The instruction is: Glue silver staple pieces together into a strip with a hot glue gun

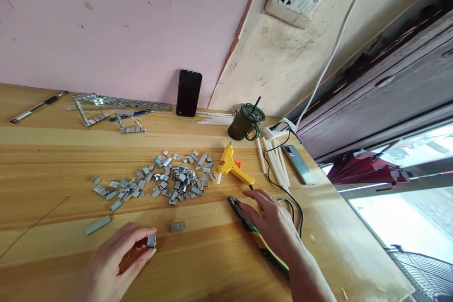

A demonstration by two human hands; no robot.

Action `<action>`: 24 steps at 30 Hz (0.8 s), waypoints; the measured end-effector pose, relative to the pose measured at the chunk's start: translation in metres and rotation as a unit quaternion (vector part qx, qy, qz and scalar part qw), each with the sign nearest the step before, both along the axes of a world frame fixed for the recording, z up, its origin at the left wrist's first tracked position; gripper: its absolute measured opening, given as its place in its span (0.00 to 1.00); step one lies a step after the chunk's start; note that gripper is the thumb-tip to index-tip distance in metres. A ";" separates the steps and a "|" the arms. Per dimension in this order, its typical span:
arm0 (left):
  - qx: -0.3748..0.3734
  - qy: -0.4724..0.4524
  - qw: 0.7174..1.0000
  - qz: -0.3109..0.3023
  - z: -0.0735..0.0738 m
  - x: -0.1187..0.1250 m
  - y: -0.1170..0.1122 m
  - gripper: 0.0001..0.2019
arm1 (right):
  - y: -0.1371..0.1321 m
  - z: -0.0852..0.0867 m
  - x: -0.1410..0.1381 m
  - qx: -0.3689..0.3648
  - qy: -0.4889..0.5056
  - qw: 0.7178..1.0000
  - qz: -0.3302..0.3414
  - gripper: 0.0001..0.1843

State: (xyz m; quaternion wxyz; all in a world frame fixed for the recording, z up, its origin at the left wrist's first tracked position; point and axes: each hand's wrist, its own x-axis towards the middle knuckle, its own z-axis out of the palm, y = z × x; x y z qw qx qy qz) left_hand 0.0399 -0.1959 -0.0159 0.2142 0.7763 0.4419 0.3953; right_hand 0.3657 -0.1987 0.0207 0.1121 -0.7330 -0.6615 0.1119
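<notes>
Clearly, the left hand (111, 257) pinches a small grey piece (151, 240) between thumb and fingertips, at the near left of the wooden table (198, 269). The piece is short and blocky, with a flat, dull metallic-looking face and straight edges, held upright just above or against the wood; which, I cannot tell. A similar grey block (177, 226) lies just to its right, and a longer grey strip (98, 225) lies farther left. Beyond them spreads a loose heap of grey pieces (182, 181), some catching the light. At the near right, the right hand (274, 219) is over green-and-yellow-handled pliers (264, 246), fingers half bent; whether it grips them, I cannot tell.
</notes>
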 end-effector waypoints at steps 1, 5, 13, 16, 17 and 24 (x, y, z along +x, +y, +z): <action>-0.005 -0.006 1.000 0.004 0.000 0.000 0.000 0.09 | 0.008 0.002 -0.001 0.006 -0.007 1.000 -0.005 0.16; -0.038 -0.028 0.999 0.021 -0.002 0.000 -0.002 0.10 | 0.045 0.006 -0.009 0.010 -0.032 0.999 -0.013 0.20; -0.066 -0.071 0.995 0.034 0.000 -0.001 -0.002 0.07 | 0.086 -0.007 -0.019 -0.015 -0.036 0.999 -0.009 0.25; -0.093 -0.082 0.991 0.056 0.002 -0.001 -0.002 0.07 | 0.089 -0.012 -0.015 0.007 -0.005 1.000 -0.011 0.26; -0.106 -0.089 0.988 0.062 0.002 -0.001 -0.003 0.07 | 0.088 -0.011 -0.014 0.017 0.011 1.000 -0.011 0.26; -0.202 -0.152 0.966 0.057 -0.009 -0.005 -0.010 0.07 | 0.045 0.012 -0.012 0.066 0.231 0.971 0.009 0.29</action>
